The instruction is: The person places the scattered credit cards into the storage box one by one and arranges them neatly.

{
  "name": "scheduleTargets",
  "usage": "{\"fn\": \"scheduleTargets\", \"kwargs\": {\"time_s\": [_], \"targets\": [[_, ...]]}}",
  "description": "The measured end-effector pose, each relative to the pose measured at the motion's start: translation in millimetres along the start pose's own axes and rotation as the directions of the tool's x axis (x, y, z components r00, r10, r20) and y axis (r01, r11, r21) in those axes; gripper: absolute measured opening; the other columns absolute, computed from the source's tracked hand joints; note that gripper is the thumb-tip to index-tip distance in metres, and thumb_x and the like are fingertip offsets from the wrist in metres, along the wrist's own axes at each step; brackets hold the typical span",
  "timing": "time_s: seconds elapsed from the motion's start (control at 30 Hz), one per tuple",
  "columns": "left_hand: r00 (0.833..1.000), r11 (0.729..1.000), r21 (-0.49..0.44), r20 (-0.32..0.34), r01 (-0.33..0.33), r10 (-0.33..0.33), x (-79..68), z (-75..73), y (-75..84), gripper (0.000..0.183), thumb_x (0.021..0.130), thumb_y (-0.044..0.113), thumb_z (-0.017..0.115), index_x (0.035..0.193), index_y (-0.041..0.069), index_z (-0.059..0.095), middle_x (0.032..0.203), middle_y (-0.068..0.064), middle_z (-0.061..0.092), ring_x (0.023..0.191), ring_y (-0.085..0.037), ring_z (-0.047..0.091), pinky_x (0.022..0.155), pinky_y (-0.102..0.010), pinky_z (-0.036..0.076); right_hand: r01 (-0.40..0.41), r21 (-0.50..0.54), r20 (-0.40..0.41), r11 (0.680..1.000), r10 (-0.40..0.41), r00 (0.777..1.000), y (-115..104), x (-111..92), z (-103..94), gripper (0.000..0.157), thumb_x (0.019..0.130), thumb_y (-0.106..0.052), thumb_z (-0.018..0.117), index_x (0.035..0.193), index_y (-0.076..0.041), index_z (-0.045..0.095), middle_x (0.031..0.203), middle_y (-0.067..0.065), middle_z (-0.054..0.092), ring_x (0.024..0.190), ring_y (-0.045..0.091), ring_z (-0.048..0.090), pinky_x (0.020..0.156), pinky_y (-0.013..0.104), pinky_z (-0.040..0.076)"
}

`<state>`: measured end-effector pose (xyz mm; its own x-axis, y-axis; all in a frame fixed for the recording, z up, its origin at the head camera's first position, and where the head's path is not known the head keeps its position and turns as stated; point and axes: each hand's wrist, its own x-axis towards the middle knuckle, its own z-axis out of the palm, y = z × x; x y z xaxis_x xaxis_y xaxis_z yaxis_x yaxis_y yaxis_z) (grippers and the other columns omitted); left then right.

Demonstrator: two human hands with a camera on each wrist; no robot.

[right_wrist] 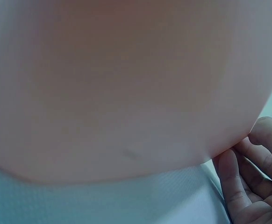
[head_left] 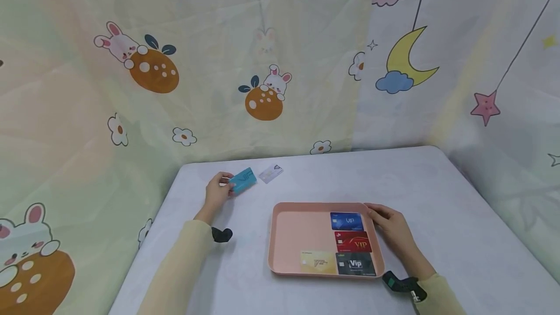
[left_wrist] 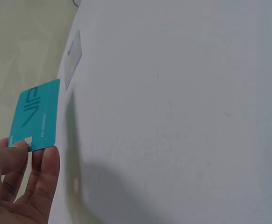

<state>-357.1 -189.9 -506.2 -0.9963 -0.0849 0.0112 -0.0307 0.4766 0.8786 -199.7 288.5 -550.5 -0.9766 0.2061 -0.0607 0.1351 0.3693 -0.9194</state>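
Observation:
My left hand pinches a teal VIP card by one end, thumb over the chip side and fingers behind. In the left wrist view the same card is held up above the white table, its shadow beneath. Just beyond it lies a pale, whitish card. The pink tray is pinched at its upper right corner by my right hand. Blue, red, black and gold cards lie in the tray's right and lower part. The right wrist view shows mostly the tray's underside.
The white table reaches back to a cartoon-printed cloth backdrop, which also hangs along both sides. Black wrist straps are on both wrists.

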Motion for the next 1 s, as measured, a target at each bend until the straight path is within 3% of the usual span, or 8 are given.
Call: {"fn": "scheduleTargets", "kwargs": {"time_s": [0.23,0.57,0.77,1.0], "targets": [[0.998,0.992,-0.108,-0.004,-0.069,0.069,-10.7,21.2,10.4,0.027,0.097,-0.004,0.064,0.123,0.001,0.068,0.111,-0.019,0.061,0.077,-0.014,0.068,0.069,-0.025,0.062,0.004,-0.025,0.005,1.0,-0.003,1.0,0,0,-1.7,0.064,0.102,-0.052,0.058,0.143,-0.003,0.059,0.146,0.021,0.058,0.139,0.037,0.052,0.105,0.032,0.052],[0.989,0.973,-0.207,0.08,-0.102,0.121,-39.8,54.5,39.3,0.025,0.096,-0.006,0.065,0.12,0.0,0.069,0.108,-0.017,0.062,0.073,-0.013,0.068,0.068,-0.029,0.063,0.014,-0.037,0.011,0.999,-0.014,1.0,1,1,-1.0,0.065,0.102,-0.054,0.057,0.143,-0.003,0.058,0.147,0.021,0.057,0.141,0.038,0.05,0.11,0.045,0.046],[0.972,0.967,-0.219,0.169,-0.126,0.165,-55.9,71.6,54.5,0.023,0.095,-0.007,0.066,0.116,0.0,0.07,0.104,-0.015,0.063,0.068,-0.013,0.069,0.064,-0.031,0.063,0.016,-0.036,0.011,0.999,-0.016,1.0,1,1,-1.0,0.066,0.102,-0.054,0.058,0.143,-0.002,0.058,0.147,0.022,0.058,0.139,0.038,0.051,0.107,0.038,0.05],[0.931,0.968,-0.194,0.298,-0.157,0.211,-73.3,85.6,66.3,0.023,0.096,-0.004,0.066,0.117,0.002,0.07,0.102,-0.013,0.063,0.069,-0.011,0.069,0.066,-0.036,0.064,0.036,-0.039,0.007,0.999,-0.036,0.999,1,1,-1.4,0.062,0.103,-0.049,0.058,0.142,-0.001,0.059,0.145,0.022,0.059,0.138,0.039,0.053,0.098,0.02,0.053]]}}
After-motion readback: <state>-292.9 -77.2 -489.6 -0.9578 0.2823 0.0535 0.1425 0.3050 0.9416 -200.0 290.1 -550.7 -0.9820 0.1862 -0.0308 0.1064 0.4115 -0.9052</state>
